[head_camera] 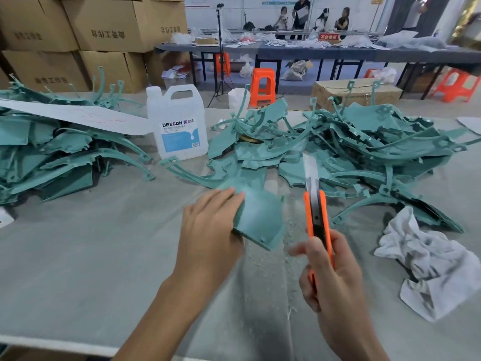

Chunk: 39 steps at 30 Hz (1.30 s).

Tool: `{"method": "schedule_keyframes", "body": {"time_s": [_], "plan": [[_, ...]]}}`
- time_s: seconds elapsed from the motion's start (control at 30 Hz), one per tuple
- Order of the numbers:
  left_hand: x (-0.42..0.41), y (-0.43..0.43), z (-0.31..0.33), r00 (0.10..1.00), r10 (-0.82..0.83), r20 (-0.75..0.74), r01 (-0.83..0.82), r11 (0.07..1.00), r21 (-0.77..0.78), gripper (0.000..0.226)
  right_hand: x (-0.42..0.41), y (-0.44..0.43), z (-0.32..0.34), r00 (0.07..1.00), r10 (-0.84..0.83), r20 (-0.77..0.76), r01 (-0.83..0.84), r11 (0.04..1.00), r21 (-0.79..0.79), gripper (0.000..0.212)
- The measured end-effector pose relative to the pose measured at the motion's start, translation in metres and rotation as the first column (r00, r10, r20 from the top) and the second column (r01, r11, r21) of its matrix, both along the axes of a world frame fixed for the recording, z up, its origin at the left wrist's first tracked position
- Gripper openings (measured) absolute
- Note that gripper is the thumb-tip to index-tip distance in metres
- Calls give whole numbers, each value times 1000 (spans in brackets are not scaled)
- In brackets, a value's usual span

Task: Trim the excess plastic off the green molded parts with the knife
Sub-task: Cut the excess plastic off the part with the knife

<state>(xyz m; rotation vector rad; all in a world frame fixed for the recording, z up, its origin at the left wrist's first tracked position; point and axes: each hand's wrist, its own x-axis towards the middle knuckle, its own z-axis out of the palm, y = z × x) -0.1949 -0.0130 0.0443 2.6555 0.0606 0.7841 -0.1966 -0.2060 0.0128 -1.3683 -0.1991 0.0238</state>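
Note:
My left hand [208, 230] grips the left edge of a green molded part [260, 217], holding it tilted just above the grey table. My right hand [330, 277] is wrapped round the handle of an orange utility knife [316, 214]. Its blade is extended and points away from me, to the right of the part and not touching it. A heap of green parts [351, 147] lies behind and to the right. Another heap of green parts [52, 152] lies at the left.
A clear plastic jug [177, 123] labelled DEXCON stands between the heaps. A dirty white rag [437, 264] lies at the right. Plastic shavings [260, 259] litter the grey table [91, 256]. Cardboard boxes [91, 35], orange stools and people at tables are in the background.

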Motion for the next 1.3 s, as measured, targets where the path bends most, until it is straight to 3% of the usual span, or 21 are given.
{"method": "schedule_keyframes", "body": {"time_s": [0.13, 0.2, 0.23, 0.27, 0.3, 0.33, 0.37, 0.4, 0.43, 0.5, 0.53, 0.6, 0.67, 0.73, 0.8, 1.0, 1.1, 1.3], "plan": [[-1, -8, -8, 988, -109, 107, 108, 994, 13, 70, 7, 14, 10, 997, 60, -49, -55, 993, 106, 30], [0, 1, -8, 988, -148, 41, 152, 982, -111, 78, 12, 9, 9, 999, 9, -32, -6, 995, 99, 18], [-1, 8, -7, 986, -166, -11, 158, 956, -246, 82, 15, 4, 9, 1000, -13, -24, 15, 996, 91, 19], [-1, 15, -6, 981, -190, -48, 150, 884, -443, 80, 18, -2, 9, 1000, -17, -18, 19, 997, 78, 20], [0, 22, -2, 976, -212, -58, 120, 733, -670, 74, 21, -8, 10, 1000, -7, -11, 8, 998, 56, 23], [2, 29, -1, 965, -256, -58, 87, 519, -850, 65, 24, -15, 11, 1000, 16, -5, -16, 1000, 27, 27], [0, 35, 0, 937, -345, -60, 61, 331, -942, 57, 26, -20, 11, 999, 54, -6, -54, 999, -6, 31], [-2, 38, 2, 880, -469, -66, 46, 225, -973, 56, 29, -25, 11, 995, 103, -18, -103, 994, -40, 34], [-3, 37, 3, 814, -570, -110, 4, 195, -981, 56, 30, -27, 12, 987, 160, -32, -162, 984, -74, 36], [-8, 29, 0, 669, -728, -150, -18, 186, -982, 46, 30, -29, 13, 970, 238, -45, -242, 961, -133, 39], [-9, 25, -2, 651, -747, -134, 7, 182, -983, 42, 30, -30, 13, 973, 227, -28, -229, 960, -164, 37], [-5, 18, -4, 771, -634, -57, 39, 137, -990, 31, 29, -32, 13, 993, 99, 59, -81, 966, -247, 28], [1, 12, 3, 925, -379, 19, 47, 65, -997, 18, 24, -34, 12, 989, -42, 139, 82, 952, -296, 37], [8, 10, 10, 984, -176, 40, 37, -18, -999, 17, 15, -29, 8, 981, -72, 178, 125, 942, -310, 52], [13, 9, 15, 996, -67, 61, 56, -77, -995, 19, 3, -21, 1, 974, -19, 227, 116, 899, -422, 59], [17, 7, 20, 990, 127, 62, 68, -46, -997, 12, -21, -3, -13, 955, 140, 261, 47, 798, -601, 44], [14, 7, 19, 985, 149, 88, 92, -21, -996, 5, -22, -2, -13, 946, 148, 289, 58, 799, -599, 39], [8, 6, 22, 980, 182, 84, 85, -1, -996, 18, -19, -3, -10, 945, 166, 281, 43, 791, -610, 46]]}}
